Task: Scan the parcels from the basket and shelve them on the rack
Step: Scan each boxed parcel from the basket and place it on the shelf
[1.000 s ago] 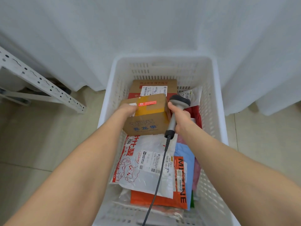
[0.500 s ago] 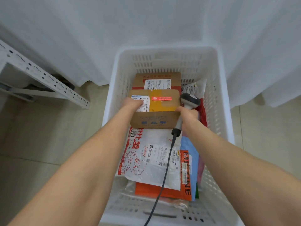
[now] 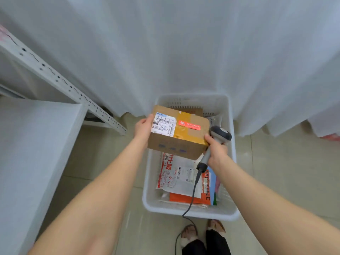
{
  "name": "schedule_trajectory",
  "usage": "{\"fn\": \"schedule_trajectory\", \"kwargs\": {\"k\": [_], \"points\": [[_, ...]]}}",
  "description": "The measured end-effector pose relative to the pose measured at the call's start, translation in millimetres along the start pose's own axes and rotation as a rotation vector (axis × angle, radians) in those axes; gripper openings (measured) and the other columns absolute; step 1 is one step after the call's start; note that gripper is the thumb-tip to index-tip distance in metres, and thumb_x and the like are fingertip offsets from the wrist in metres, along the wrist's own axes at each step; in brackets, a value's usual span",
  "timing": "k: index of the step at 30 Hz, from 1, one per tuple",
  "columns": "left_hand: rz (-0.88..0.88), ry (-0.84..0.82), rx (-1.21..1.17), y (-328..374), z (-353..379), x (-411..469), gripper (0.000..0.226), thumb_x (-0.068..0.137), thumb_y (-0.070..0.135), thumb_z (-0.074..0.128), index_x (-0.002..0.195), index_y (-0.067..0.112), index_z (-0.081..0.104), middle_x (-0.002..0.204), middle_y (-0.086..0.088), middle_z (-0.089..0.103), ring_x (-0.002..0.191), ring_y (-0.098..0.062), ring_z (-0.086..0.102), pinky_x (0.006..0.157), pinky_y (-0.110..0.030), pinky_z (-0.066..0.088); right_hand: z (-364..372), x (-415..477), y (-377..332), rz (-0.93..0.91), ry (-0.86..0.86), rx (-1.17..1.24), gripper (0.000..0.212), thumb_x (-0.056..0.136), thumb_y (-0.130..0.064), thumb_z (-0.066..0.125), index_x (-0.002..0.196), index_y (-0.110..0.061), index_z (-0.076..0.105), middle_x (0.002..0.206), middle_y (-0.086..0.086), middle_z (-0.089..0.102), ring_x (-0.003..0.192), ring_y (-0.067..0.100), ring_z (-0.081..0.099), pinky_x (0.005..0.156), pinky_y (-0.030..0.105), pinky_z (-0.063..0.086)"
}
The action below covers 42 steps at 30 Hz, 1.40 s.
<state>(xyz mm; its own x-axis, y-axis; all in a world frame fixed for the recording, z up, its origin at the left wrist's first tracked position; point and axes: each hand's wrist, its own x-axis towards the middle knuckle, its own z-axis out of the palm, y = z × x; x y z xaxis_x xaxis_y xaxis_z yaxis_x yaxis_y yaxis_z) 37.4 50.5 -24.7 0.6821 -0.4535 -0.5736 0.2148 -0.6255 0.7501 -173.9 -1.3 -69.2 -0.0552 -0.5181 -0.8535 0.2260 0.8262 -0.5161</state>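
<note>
The cardboard box (image 3: 176,144) is up in the air over the far half of the white basket (image 3: 211,215), held between both hands and clear of the parcels below. Its long axis runs left to right, dipping a little toward the right end, and its broad top face is turned up toward the camera. On that face the white shipping label (image 3: 163,124) sits at the left end, with a red sticker (image 3: 189,125) on yellow tape nearer the right. The left hand (image 3: 143,127) grips the left end of the box, thumb on the top edge beside the label and the other fingers hidden behind the box. The right hand (image 3: 218,151) is wrapped round the handle of the scanner (image 3: 221,134) and its thumb also presses the box's near right corner, so this one hand has two things to mind. The scanner's head stands just off the box's right end (which way its window faces I cannot tell). Its cable (image 3: 193,192) trails down over a white mailer (image 3: 177,174) and an orange mailer (image 3: 184,198) lying flat in the basket, then over the near rim to the tiled floor (image 3: 285,172). The rack (image 3: 60,80) stands to the left, its pale shelf (image 3: 36,144) near the left forearm, and a white curtain (image 3: 184,52) hangs behind the basket.
</note>
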Motion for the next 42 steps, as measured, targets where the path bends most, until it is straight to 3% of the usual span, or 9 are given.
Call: {"fn": "schedule_trajectory", "kwargs": {"k": [6, 10, 16, 20, 25, 28, 31, 37, 42], "points": [[0.035, -0.131, 0.012, 76.7, -68.8, -96.4, 0.044, 0.086, 0.048, 0.061, 0.119, 0.019, 0.056, 0.111, -0.004, 0.066, 0.093, -0.021, 0.064, 0.081, -0.037, 0.054, -3.2, -127.8, -33.1, -0.011, 0.043, 0.013, 0.071, 0.076, -0.025, 0.082, 0.136, -0.012, 0.046, 0.117, 0.01, 0.063, 0.108, 0.029, 0.062, 0.099, 0.048, 0.05], [0.129, -0.191, 0.065, 110.1, -108.8, -154.9, 0.054, 0.081, 0.059, 0.062, 0.124, 0.026, 0.057, 0.114, 0.001, 0.065, 0.102, -0.019, 0.062, 0.092, -0.042, 0.051, -7.9, -189.1, -53.3, -0.042, 0.044, 0.03, 0.05, 0.078, -0.028, 0.081, 0.114, -0.011, 0.051, 0.11, 0.009, 0.067, 0.097, 0.027, 0.066, 0.092, 0.05, 0.054], [0.166, -0.13, -0.058, 128.0, -163.8, -250.8, 0.034, 0.086, 0.058, 0.055, 0.096, 0.027, 0.066, 0.077, 0.013, 0.073, 0.057, 0.003, 0.065, 0.04, -0.013, 0.044, -25.5, -282.0, -64.6, -0.035, -0.068, 0.02, 0.068, 0.073, -0.029, 0.083, 0.131, -0.014, 0.05, 0.119, 0.01, 0.063, 0.108, 0.033, 0.061, 0.094, 0.056, 0.05], [0.182, -0.074, -0.221, 115.0, -199.7, -324.1, 0.028, 0.082, 0.047, 0.066, 0.096, 0.025, 0.057, 0.083, 0.005, 0.07, 0.063, -0.006, 0.064, 0.049, -0.021, 0.049, -50.8, -349.4, -52.3, -0.029, -0.208, 0.066, 0.078, 0.073, -0.028, 0.083, 0.139, -0.02, 0.044, 0.122, 0.01, 0.062, 0.111, 0.035, 0.06, 0.094, 0.061, 0.048], [0.223, -0.009, -0.217, 96.7, -242.8, -405.3, 0.027, 0.083, 0.042, 0.063, 0.107, 0.03, 0.056, 0.101, 0.001, 0.066, 0.087, -0.014, 0.058, 0.08, -0.04, 0.05, -86.8, -419.8, -30.0, -0.068, -0.3, 0.061, 0.072, 0.073, -0.024, 0.084, 0.134, -0.016, 0.048, 0.118, 0.011, 0.065, 0.105, 0.034, 0.064, 0.093, 0.057, 0.051], [0.211, -0.028, -0.194, 96.5, -265.4, -449.9, 0.025, 0.086, 0.055, 0.052, 0.101, 0.037, 0.06, 0.093, 0.007, 0.066, 0.088, -0.013, 0.057, 0.081, -0.042, 0.05, -99.8, -454.0, -20.6, -0.142, -0.342, 0.033, 0.074, 0.075, -0.02, 0.083, 0.138, -0.014, 0.044, 0.123, 0.011, 0.064, 0.111, 0.032, 0.062, 0.099, 0.054, 0.049], [0.143, -0.027, -0.248, 99.2, -288.9, -489.0, 0.047, 0.082, 0.076, 0.04, 0.097, 0.037, 0.06, 0.096, 0.0, 0.065, 0.091, -0.021, 0.059, 0.072, -0.043, 0.053, -107.2, -483.2, -10.6, -0.243, -0.389, -0.032, 0.067, 0.077, -0.016, 0.08, 0.136, -0.011, 0.047, 0.123, 0.011, 0.064, 0.112, 0.03, 0.062, 0.102, 0.049, 0.047], [-0.01, 0.059, -0.312, 97.8, -331.2, -525.1, 0.073, 0.079, 0.081, 0.035, 0.107, 0.019, 0.061, 0.088, -0.009, 0.069, 0.075, -0.03, 0.065, 0.051, -0.038, 0.048, -112.7, -531.7, 16.6, -0.359, -0.494, -0.133, 0.038, 0.082, -0.004, 0.073, 0.116, -0.003, 0.057, 0.113, 0.015, 0.066, 0.109, 0.035, 0.063, 0.1, 0.051, 0.048], [-0.064, 0.019, -0.339, 86.2, -375.0, -526.4, 0.058, 0.081, 0.069, 0.042, 0.096, 0.017, 0.062, 0.092, -0.012, 0.067, 0.083, -0.034, 0.062, 0.068, -0.046, 0.048, -108.8, -560.9, 44.7, -0.464, -0.518, -0.159, 0.026, 0.082, 0.0, 0.071, 0.1, -0.012, 0.057, 0.106, 0.013, 0.067, 0.11, 0.035, 0.063, 0.102, 0.053, 0.047]]}}
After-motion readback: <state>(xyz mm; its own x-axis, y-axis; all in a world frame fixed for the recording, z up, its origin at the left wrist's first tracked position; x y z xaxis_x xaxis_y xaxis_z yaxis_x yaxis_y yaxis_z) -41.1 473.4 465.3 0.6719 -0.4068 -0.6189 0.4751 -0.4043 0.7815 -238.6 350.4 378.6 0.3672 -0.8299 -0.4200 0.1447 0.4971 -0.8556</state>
